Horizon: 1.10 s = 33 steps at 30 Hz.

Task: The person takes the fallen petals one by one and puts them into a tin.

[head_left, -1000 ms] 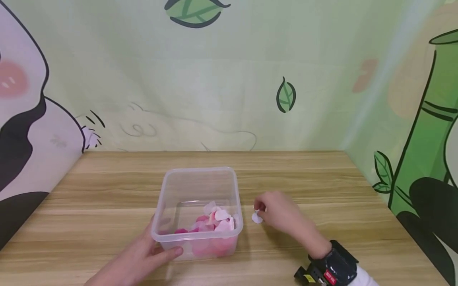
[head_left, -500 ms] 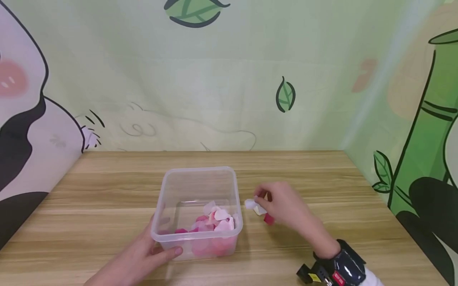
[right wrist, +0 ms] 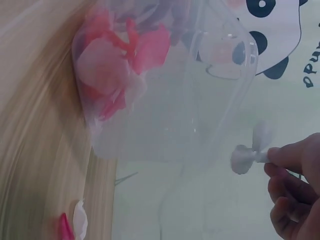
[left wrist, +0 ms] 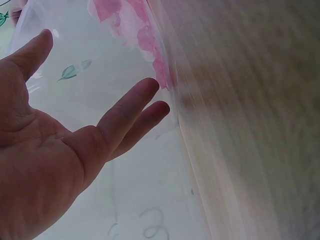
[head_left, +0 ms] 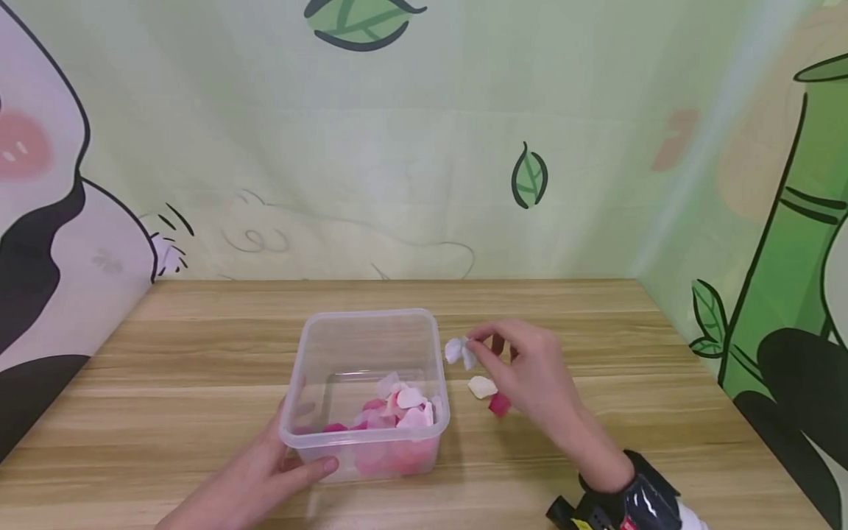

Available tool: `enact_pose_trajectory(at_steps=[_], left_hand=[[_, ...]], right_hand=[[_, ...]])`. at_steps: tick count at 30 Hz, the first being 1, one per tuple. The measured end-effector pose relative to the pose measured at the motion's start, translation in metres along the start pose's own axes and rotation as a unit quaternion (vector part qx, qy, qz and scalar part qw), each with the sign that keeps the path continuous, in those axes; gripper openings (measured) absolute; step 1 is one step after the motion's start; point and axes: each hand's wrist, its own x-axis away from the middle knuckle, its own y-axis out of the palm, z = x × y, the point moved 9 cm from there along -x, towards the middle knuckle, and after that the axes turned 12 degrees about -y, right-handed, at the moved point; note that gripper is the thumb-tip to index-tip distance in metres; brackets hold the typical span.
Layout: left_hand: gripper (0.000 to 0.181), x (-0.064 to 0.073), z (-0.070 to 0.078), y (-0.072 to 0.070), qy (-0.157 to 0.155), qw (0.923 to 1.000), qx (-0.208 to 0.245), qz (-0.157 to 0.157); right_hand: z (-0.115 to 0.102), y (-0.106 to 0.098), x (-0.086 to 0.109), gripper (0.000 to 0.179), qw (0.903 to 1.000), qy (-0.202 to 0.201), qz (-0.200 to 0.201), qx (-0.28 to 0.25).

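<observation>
A clear plastic box [head_left: 364, 439] stands mid-table with pink, red and pale petals [head_left: 414, 418] heaped at its right. My left hand [head_left: 255, 471] rests against the box's near left corner, thumb on the front wall. In the left wrist view its fingers [left wrist: 132, 105] look straight and spread against the plastic. To the right of the box, my right hand [head_left: 530, 368] pinches white petals [head_left: 460, 352] between thumb and forefinger, raised close to the rim. Below that hand, a cream petal [head_left: 482, 387] and a dark pink petal [head_left: 500, 403] lie on the table.
The wooden table [head_left: 218, 338] runs back to a green printed curtain [head_left: 371, 162] with leaves and pandas. A black camera strap [head_left: 629, 493] is worn on the right wrist.
My right hand has risen and moved slightly away from me with the white petals, uncovering the cream and dark pink ones on the table. The left hand and box have stayed put.
</observation>
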Motion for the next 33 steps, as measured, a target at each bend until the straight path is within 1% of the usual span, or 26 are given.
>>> enact_pose_trajectory(at_steps=[3,6,10,13,19,21,24,27,31,33], left_hand=[[0.106,0.001,0.000,0.000,-0.004,1.0000,-0.003,0.001],[0.106,0.001,-0.001,0.000,-0.011,0.9999,-0.010,0.002],[0.105,0.001,0.000,-0.001,-0.004,0.9999,-0.009,0.003],[0.106,0.000,0.001,-0.001,0.004,0.9999,-0.008,0.006],[0.108,0.000,0.000,-0.001,-0.001,0.9998,-0.017,0.009],[0.109,0.000,0.001,-0.001,0.001,0.9998,-0.018,0.011],[0.109,-0.001,0.002,-0.001,0.011,0.9999,-0.004,0.007],[0.108,-0.001,0.002,-0.001,0.010,0.9999,-0.004,0.006],[0.107,0.000,0.000,-0.001,-0.001,0.9997,-0.024,0.010],[0.107,0.001,0.000,-0.001,-0.003,0.9997,-0.024,0.009]], right_hand=[[-0.011,-0.004,-0.002,0.018,0.9992,-0.028,0.028,-0.010],[-0.022,-0.003,-0.005,0.020,0.9970,-0.061,0.037,-0.029],[-0.033,0.002,-0.007,0.021,0.9937,-0.089,0.025,-0.064],[-0.039,0.008,-0.007,0.020,0.9910,-0.097,0.015,-0.091],[-0.045,0.019,-0.006,0.022,0.9874,-0.112,-0.016,-0.110],[-0.044,0.023,-0.005,0.022,0.9876,-0.111,-0.028,-0.107],[-0.043,0.025,-0.003,0.022,0.9881,-0.107,-0.040,-0.103],[-0.038,0.027,-0.001,0.021,0.9892,-0.095,-0.050,-0.100],[-0.024,0.027,0.001,0.018,0.9922,-0.068,-0.061,-0.085],[-0.015,0.027,0.001,0.017,0.9941,-0.048,-0.069,-0.069]])
